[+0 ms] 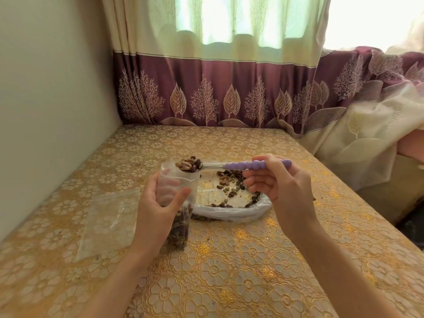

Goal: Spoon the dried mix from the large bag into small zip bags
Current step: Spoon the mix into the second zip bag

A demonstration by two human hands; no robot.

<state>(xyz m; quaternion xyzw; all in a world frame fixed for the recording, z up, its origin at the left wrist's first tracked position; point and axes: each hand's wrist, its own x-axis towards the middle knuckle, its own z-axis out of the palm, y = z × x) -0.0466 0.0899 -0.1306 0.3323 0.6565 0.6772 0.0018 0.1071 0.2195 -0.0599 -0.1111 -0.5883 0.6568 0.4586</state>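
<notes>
My left hand [158,207] grips a small clear zip bag [177,226] upright on the table, its mouth held open and its lower part filled with dark dried mix. My right hand [280,182] holds a spoon by its purple beaded handle [243,165]. The metal bowl of the spoon [189,165] is heaped with brown and tan mix and hovers right over the small bag's mouth. Behind it the large clear bag [231,212] lies flat and open, with a thin scatter of mix [231,182] left inside.
Empty small zip bags [110,221] lie flat on the table to the left. The table wears a gold floral cloth [229,271]. A wall stands at the left, purple patterned curtains [218,92] at the back, bunched curtain fabric at the right.
</notes>
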